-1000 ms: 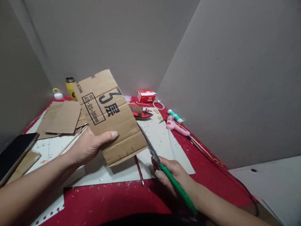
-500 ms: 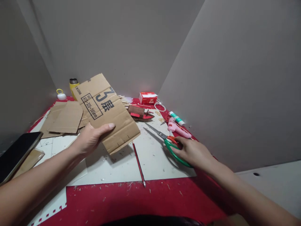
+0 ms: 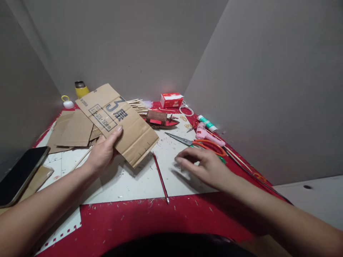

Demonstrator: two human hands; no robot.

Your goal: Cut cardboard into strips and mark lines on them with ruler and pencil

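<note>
My left hand (image 3: 105,150) grips a tilted piece of printed cardboard (image 3: 134,130) by its near edge, thumb on top and fingers hidden beneath. Short pencil marks show along the cardboard's right end. Empty, with thumb and fingers curved apart, my right hand (image 3: 206,166) hovers over the white paper (image 3: 112,191). Just beyond it lie the scissors (image 3: 184,140), with one orange and one green handle; the green one is mostly hidden by the hand. Between my hands a red and black pencil (image 3: 161,178) rests on the paper.
Cut cardboard pieces (image 3: 73,130) and a phone (image 3: 24,175) lie at left. Behind are a yellow bottle (image 3: 81,90), wooden sticks (image 3: 138,105), a small model boat (image 3: 159,119) and a red tissue box (image 3: 172,101). A pink glue gun (image 3: 209,135) lies at right.
My right hand has let go of the scissors, which now lie on the table, and has moved a little left and nearer. The cardboard, still in my left hand, has tipped flatter.
</note>
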